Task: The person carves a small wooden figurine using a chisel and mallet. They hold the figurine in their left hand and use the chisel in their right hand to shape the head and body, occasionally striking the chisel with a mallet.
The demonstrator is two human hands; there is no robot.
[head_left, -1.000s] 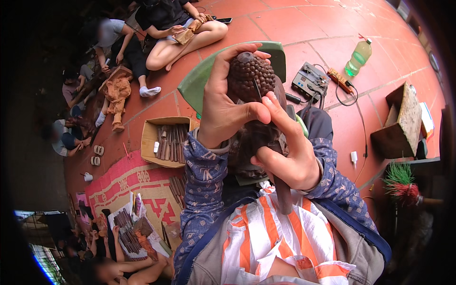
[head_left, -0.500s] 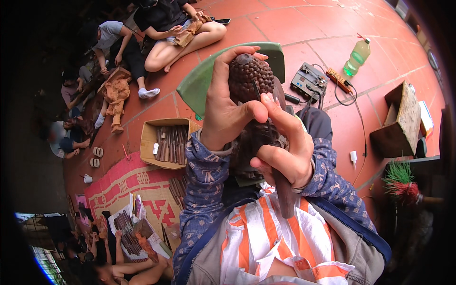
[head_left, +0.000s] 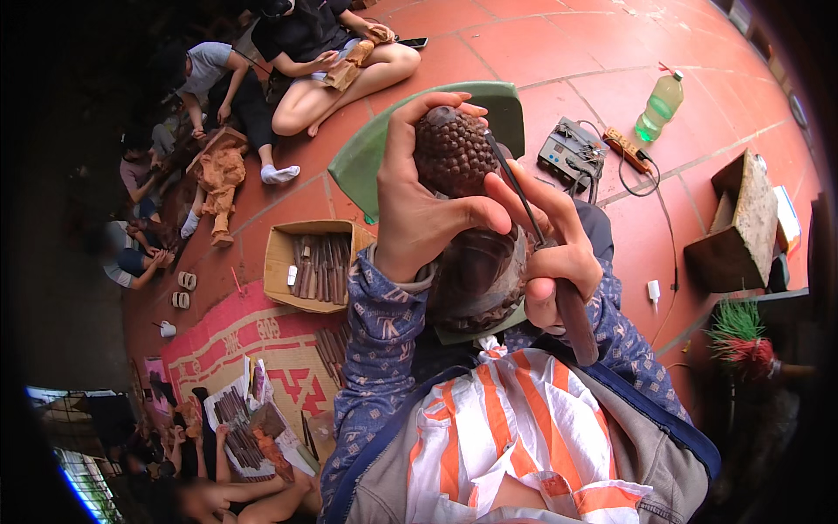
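Observation:
A dark wooden statue (head_left: 454,162) stands upright before me, its head covered in small round carved curls. My left hand (head_left: 415,214) wraps round the left side and back of that head, fingertips over the top and thumb across the front. In my right hand (head_left: 563,253) is a carving chisel (head_left: 574,319), its brown wooden handle pointing down toward me. The thin dark blade slants up to the left, its tip at the right edge of the curls. My right fingers reach along the blade beside the statue. The statue's lower part is partly hidden by my hands.
Behind the statue is a green plastic seat (head_left: 362,170). A cardboard box (head_left: 278,249) of chisels stands left, by a patterned mat (head_left: 214,336). To the right are a grey device (head_left: 572,150), power strip (head_left: 621,147), bottle (head_left: 661,109) and wooden box (head_left: 742,227). Co-workers sit at left.
My right hand has moved right with the chisel, and the blade has gone from the front of the curls to their right edge. The statue's head has shifted slightly left and turned.

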